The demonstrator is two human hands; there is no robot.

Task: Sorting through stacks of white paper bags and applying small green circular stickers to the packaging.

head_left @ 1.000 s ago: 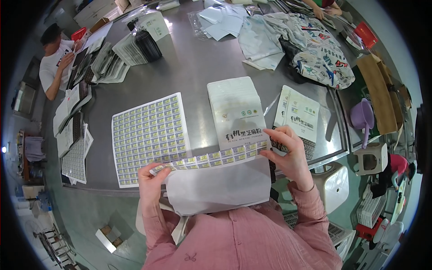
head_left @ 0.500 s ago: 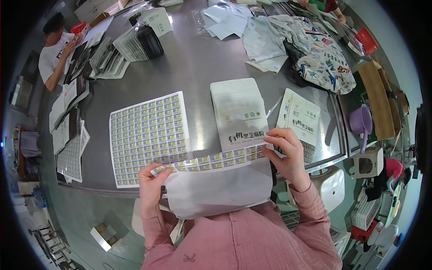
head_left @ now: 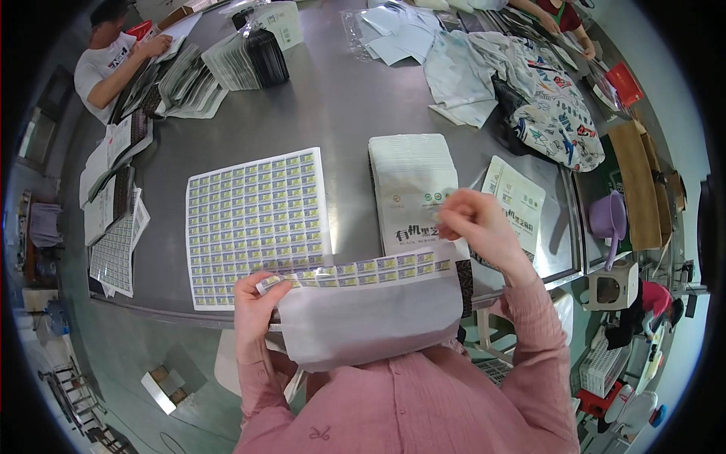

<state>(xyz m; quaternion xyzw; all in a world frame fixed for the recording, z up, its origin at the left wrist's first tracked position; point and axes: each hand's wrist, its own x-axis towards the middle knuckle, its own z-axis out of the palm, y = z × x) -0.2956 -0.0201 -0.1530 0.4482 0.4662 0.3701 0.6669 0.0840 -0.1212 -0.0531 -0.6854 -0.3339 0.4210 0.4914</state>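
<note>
My left hand (head_left: 259,296) pinches the left end of a sticker sheet (head_left: 370,321), which is bent over the table edge. Two rows of small yellow-and-blue stickers run along its upper part; below them is bare pale backing. My right hand (head_left: 484,227) is raised over the lower right of a stack of white printed pouches (head_left: 412,178). Its thumb and forefinger are closed on what looks like a small sticker, mostly hidden by the fingers. Left of the stack, a full sticker sheet (head_left: 257,219) lies flat on the metal table.
More pouches (head_left: 514,197) lie to the right of the stack. A patterned cloth bag (head_left: 556,113), a purple dipper (head_left: 607,219) and a cardboard box (head_left: 635,185) are farther right. Standing pouches (head_left: 246,64) fill the far left, near a seated person (head_left: 113,64). Another person's hands work at the far right.
My right hand has left the sheet's right end and moved up over the pouch stack, fingers pinched. My left hand still holds the sheet. The view has shifted slightly.
</note>
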